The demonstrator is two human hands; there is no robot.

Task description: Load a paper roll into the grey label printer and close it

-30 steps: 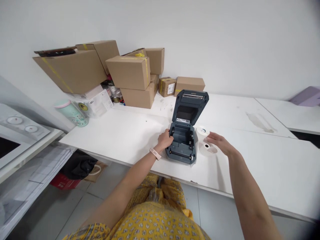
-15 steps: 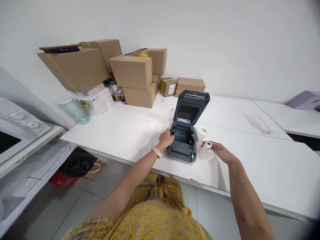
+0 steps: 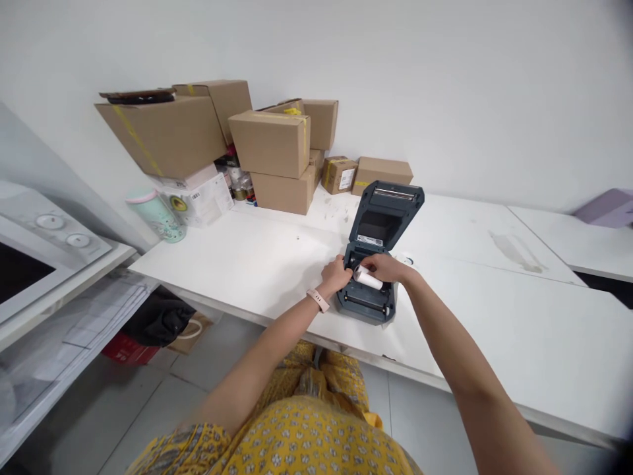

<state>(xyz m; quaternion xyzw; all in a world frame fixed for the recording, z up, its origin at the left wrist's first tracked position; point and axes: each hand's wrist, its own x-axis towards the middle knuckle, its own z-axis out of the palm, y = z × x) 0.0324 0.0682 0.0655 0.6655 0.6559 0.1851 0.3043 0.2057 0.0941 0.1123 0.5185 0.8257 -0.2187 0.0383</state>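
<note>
A dark grey label printer (image 3: 364, 313) stands on the white table with its lid (image 3: 386, 214) raised. My left hand (image 3: 337, 274) is closed on the left edge of the printer's body. Inside the printer's bay lies a small white paper roll (image 3: 368, 278), slightly tilted, with the fingers of my right hand (image 3: 383, 267) closed on its upper left part. Behind my right wrist a second white roll (image 3: 405, 260) stands on the table, mostly hidden.
Cardboard boxes (image 3: 270, 145) are stacked at the back left, beside a mint tumbler (image 3: 157, 216). A white microwave (image 3: 47, 237) is at the far left. A purple box (image 3: 606, 208) sits at the far right. The white table's (image 3: 237, 264) front edge runs before me.
My right hand has moved left with the small white roll, from the table beside the printer into its open bay. My left hand still holds the printer's left edge. The view has shifted slightly.
</note>
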